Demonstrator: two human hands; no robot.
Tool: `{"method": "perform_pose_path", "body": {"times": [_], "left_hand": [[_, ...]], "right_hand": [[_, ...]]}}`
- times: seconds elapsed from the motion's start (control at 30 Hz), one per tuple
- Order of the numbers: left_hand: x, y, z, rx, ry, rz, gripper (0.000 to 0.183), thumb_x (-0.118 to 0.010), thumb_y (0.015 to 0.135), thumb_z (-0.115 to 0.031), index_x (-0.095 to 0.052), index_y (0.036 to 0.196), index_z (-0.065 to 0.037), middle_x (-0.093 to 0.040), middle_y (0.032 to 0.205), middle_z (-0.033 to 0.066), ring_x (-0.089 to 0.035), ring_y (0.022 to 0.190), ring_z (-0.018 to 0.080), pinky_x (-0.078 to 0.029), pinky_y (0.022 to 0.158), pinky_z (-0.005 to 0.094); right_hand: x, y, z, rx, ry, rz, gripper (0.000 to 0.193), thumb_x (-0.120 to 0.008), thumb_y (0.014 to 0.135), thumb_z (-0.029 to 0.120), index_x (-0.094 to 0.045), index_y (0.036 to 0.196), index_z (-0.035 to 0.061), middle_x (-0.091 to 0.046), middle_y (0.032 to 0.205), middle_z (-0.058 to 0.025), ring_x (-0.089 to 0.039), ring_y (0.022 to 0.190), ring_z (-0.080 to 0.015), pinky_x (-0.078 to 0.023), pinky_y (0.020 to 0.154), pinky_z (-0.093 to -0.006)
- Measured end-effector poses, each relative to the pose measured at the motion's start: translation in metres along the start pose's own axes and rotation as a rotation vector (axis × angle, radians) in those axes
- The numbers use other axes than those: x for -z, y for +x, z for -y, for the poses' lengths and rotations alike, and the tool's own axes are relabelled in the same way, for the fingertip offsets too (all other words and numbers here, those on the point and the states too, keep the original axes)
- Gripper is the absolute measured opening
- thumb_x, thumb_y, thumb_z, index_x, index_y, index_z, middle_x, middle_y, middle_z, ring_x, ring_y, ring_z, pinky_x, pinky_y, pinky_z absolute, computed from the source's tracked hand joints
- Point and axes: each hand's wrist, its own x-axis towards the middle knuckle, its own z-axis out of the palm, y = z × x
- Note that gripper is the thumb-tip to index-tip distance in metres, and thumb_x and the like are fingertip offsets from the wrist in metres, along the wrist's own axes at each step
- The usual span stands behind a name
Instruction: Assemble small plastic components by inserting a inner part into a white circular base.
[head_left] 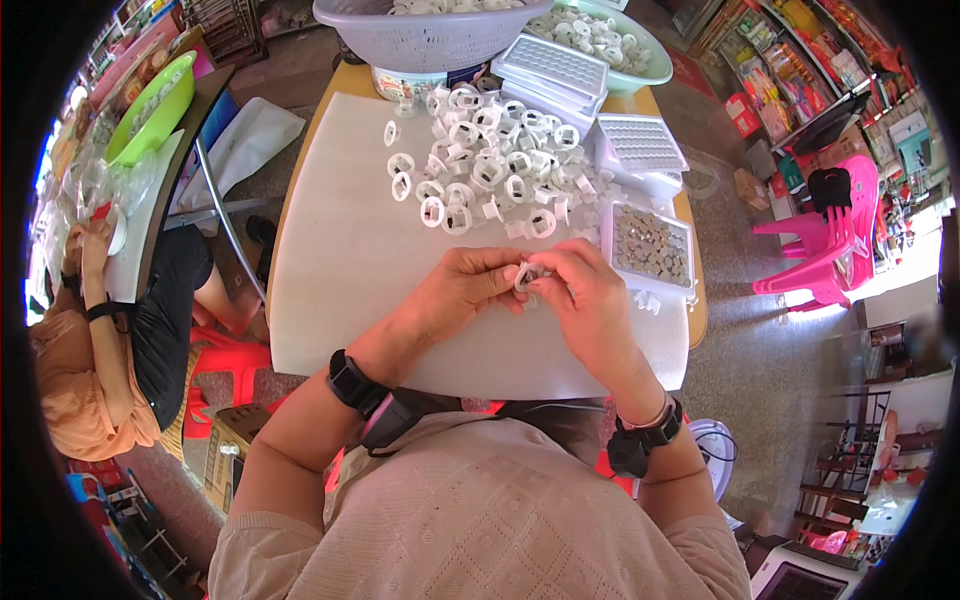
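Near the front of the white-covered table [340, 290], my left hand [470, 285] and my right hand [588, 295] meet in a pinch. Between their fingertips is a small white plastic ring-shaped part [529, 273], partly covered by the fingers. Just beyond my hands lies a loose heap of similar white ring parts [488, 172], several with dark pieces inside. Beside my right hand stands a white tray [655, 286] holding many small round silvery discs [645, 240] that look like button cells.
Stacked white trays [553, 65] and another tray stack [642, 145] line the table's right side. A lavender basket [430, 40] and a pale green basin [655, 68] stand at the back. Left, a person [95, 370] works at another table with a green basin [150, 108]. Pink chairs [835, 235] stand right.
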Motion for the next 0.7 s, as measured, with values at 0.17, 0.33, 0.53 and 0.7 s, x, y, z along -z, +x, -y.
{"method": "perform_pose_path", "body": {"times": [0.17, 0.33, 0.53, 0.7], "left_hand": [[0.001, 0.001, 0.001, 0.005, 0.060, 0.000, 0.036, -0.054, 0.095, -0.018, -0.055, 0.124, 0.004, -0.063, 0.101, 0.0068, -0.059, 0.083, 0.0127, -0.051, 0.077, 0.0281], [0.005, 0.000, -0.001, 0.060, 0.021, 0.062, 0.038, -0.056, 0.094, -0.019, -0.054, 0.125, 0.004, -0.063, 0.108, 0.0072, -0.059, 0.093, 0.0134, -0.050, 0.077, 0.0276], [0.008, -0.001, 0.001, 0.055, 0.036, 0.075, 0.037, -0.057, 0.093, -0.018, -0.055, 0.123, 0.004, -0.063, 0.107, 0.0072, -0.060, 0.090, 0.0133, -0.051, 0.076, 0.0279], [0.002, 0.002, -0.004, 0.074, -0.018, 0.008, 0.035, -0.055, 0.095, -0.016, -0.054, 0.122, 0.006, -0.063, 0.102, 0.0086, -0.061, 0.085, 0.0140, -0.052, 0.076, 0.0276]], "right_hand": [[0.000, -0.003, -0.003, -0.005, 0.001, 0.022, 0.021, -0.065, 0.078, 0.000, -0.061, 0.098, 0.0039, -0.059, 0.089, -0.0116, -0.061, 0.076, -0.0293, -0.049, 0.064, -0.0359], [0.004, -0.004, -0.001, -0.042, 0.072, 0.041, 0.017, -0.065, 0.080, 0.001, -0.061, 0.096, 0.0030, -0.061, 0.086, -0.0112, -0.062, 0.072, -0.0288, -0.049, 0.061, -0.0352], [-0.002, -0.006, -0.002, -0.092, 0.109, 0.009, 0.014, -0.064, 0.081, 0.001, -0.063, 0.095, 0.0022, -0.062, 0.083, -0.0113, -0.064, 0.072, -0.0239, -0.049, 0.062, -0.0317], [-0.008, -0.002, -0.016, -0.262, 0.350, 0.024, 0.013, -0.062, 0.082, -0.001, -0.064, 0.095, 0.0005, -0.065, 0.085, -0.0097, -0.063, 0.072, -0.0172, -0.049, 0.064, -0.0288]]}}
